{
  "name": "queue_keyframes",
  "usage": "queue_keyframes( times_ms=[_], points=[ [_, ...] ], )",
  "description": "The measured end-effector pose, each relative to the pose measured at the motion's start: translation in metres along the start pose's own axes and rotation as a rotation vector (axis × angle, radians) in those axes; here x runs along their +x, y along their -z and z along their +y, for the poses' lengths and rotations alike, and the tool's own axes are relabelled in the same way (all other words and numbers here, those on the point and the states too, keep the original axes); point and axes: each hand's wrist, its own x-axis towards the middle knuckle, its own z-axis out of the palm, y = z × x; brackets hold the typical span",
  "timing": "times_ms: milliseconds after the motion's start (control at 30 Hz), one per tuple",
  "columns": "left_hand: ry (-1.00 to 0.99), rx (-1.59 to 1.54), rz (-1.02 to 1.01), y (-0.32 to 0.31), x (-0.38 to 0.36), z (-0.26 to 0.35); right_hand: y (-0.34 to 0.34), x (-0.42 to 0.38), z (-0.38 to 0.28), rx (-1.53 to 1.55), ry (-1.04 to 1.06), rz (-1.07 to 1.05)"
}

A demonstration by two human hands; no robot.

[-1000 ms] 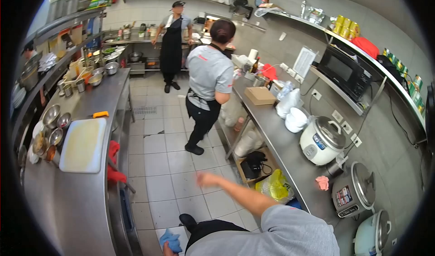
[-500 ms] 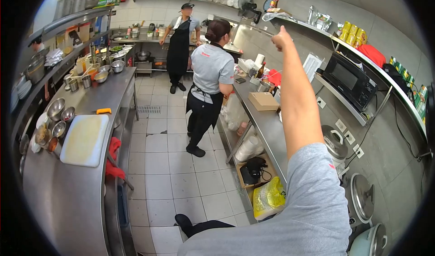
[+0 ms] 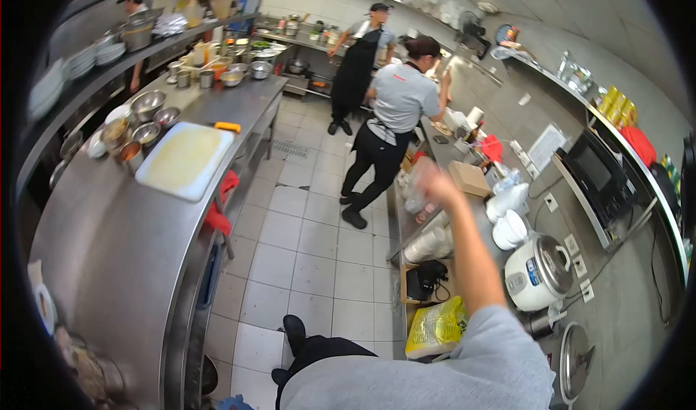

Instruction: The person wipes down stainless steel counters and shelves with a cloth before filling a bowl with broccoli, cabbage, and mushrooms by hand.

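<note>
My right hand (image 3: pixel 433 185) reaches forward at the end of my outstretched arm, smeared by motion so its fingers do not show clearly. It overlaps the edge of the right-hand steel counter in this view, close to a clear plastic bag (image 3: pixel 413 190) and a brown cardboard box (image 3: pixel 469 179). Nothing shows in the hand, but its grip is lost in the blur. My left hand is out of view.
On the left steel counter (image 3: pixel 109 243) lie a white cutting board (image 3: pixel 185 160), an orange-handled knife (image 3: pixel 228 126) and several metal bowls. Two people in black aprons stand ahead in the tiled aisle (image 3: pixel 297 250). A rice cooker (image 3: pixel 533 274) and a microwave (image 3: pixel 598 167) are at right.
My right arm has come down from pointing high toward the shelf to counter height. The view has swung left, and the nearer person has a hand raised.
</note>
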Motion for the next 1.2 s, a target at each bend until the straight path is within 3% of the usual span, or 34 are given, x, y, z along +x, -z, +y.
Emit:
queue_keyframes(
  times_ms=[33,67,100,167,233,300,367,433,500,567,633,667,700,733,800,833,867,967,1067,1133,1167,1200],
  points=[
    [-0.020,-0.002,0.043,0.016,0.001,-0.001,-0.052,-0.048,-0.028,0.122,-0.059,-0.285],
    [-0.043,0.001,0.085,0.034,0.005,0.001,-0.111,-0.060,-0.004,-0.018,0.105,-0.594],
    [-0.063,0.007,0.127,0.049,0.006,0.004,-0.144,-0.089,-0.030,-0.194,-0.023,-0.975],
    [-0.089,0.024,0.206,0.093,0.018,-0.019,-0.202,-0.102,-0.065,-0.347,-0.132,-1.235],
    [-0.088,0.101,0.317,0.099,0.035,-0.015,-0.239,-0.093,-0.089,-0.390,0.372,-0.914],
    [-0.061,0.113,0.357,0.106,0.045,-0.007,-0.267,-0.072,-0.132,-0.264,0.592,-0.676],
    [-0.086,0.086,0.312,0.113,0.051,-0.007,-0.284,-0.061,-0.202,-0.054,0.705,-0.602],
    [-0.191,0.339,0.128,0.116,0.048,-0.002,-0.309,-0.058,-0.267,0.156,0.770,-0.628],
    [-0.288,0.354,0.212,0.101,0.039,-0.006,-0.339,-0.067,-0.318,0.349,0.802,-0.674],
    [-0.321,0.131,0.297,0.083,0.028,-0.011,-0.388,-0.074,-0.354,0.573,0.812,-0.722],
    [-0.283,-0.036,0.300,0.059,0.005,0.000,-0.428,-0.076,-0.382,0.530,0.932,-0.634],
    [-0.318,-0.037,0.259,0.083,0.033,-0.040,-0.444,-0.074,-0.395,0.459,0.942,-0.613],
    [-0.379,0.112,0.368,0.059,0.017,-0.028,-0.447,-0.076,-0.412,0.394,0.947,-0.636],
    [-0.207,0.013,0.404,0.042,0.009,-0.016,-0.449,-0.080,-0.425,0.368,0.953,-0.653],
    [-0.378,0.116,0.494,0.025,0.019,-0.029,-0.498,-0.073,-0.438,0.454,1.134,-0.492],
    [-0.375,0.018,0.460,0.009,0.011,-0.012,-0.498,-0.081,-0.448,0.470,1.139,-0.553],
    [-0.343,0.148,0.478,-0.003,0.001,0.011,-0.512,-0.084,-0.451,0.469,1.209,-0.558],
    [-0.518,0.060,0.472,-0.006,0.034,0.021,-0.539,-0.093,-0.461,0.470,1.357,-0.521],
    [-0.645,0.220,0.584,0.051,0.080,0.066,-0.557,-0.115,-0.479,0.451,1.378,-0.462],
    [-0.735,-0.086,0.565,0.104,0.108,0.074,-0.576,-0.126,-0.475,0.443,1.392,-0.444],
    [-0.748,0.094,0.685,0.134,0.119,0.074,-0.589,-0.127,-0.472,0.445,1.392,-0.436],
    [-0.696,0.697,0.938,0.200,0.156,0.055,-0.603,-0.128,-0.471,0.402,1.456,-0.415]
  ],
)
